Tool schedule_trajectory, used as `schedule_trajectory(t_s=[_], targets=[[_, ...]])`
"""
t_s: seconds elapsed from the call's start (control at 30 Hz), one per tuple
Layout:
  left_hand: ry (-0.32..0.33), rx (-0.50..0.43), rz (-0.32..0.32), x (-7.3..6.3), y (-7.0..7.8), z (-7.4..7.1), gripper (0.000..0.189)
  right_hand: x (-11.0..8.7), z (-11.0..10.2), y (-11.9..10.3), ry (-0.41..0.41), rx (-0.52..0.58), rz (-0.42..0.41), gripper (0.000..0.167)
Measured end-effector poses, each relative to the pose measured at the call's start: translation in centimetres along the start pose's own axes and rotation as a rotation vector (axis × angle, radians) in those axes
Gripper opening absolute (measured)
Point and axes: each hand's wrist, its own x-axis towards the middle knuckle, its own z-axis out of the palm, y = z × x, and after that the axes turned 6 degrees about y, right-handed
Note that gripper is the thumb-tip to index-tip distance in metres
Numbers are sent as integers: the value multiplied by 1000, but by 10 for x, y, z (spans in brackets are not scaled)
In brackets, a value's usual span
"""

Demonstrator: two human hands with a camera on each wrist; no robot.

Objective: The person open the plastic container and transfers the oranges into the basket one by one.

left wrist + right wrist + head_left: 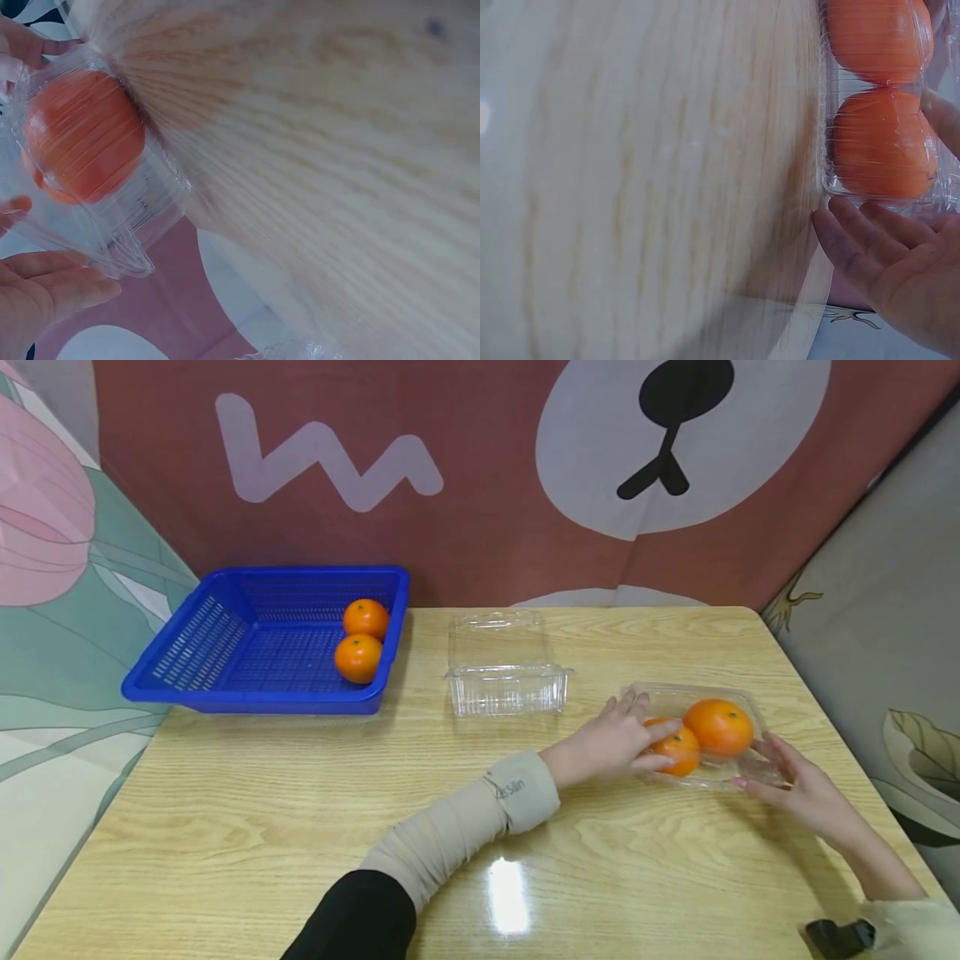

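Observation:
A clear plastic clamshell box [738, 774] sits toward the table's right side with two oranges in it, a left orange [681, 752] and a right orange [718, 727]. My left hand [611, 739] reaches over the box's left end, fingers spread, one finger overlapping the left orange in the head view. At the opposite end, my right hand [810, 789] has its fingers and thumb around the corner. In the right wrist view its fingers [877, 240] lie fairly straight along the box's end. The left wrist view shows an orange [86, 139] through the clear plastic, beside my left fingers [71, 289].
A second clear box [510, 692] stands mid-table with its lid raised backward. At the back left is a blue plastic basket [262, 697] holding two oranges, an upper orange [366, 618] and a lower orange [358, 658]. A printed cloth [480, 527] hangs behind the wooden table [262, 827].

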Motion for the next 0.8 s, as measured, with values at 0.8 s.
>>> schedule_trajectory(t_s=[0.8], targets=[[254,-339,11,9,-24,-10,49,2,-1,-1,-51,12,42,88]])
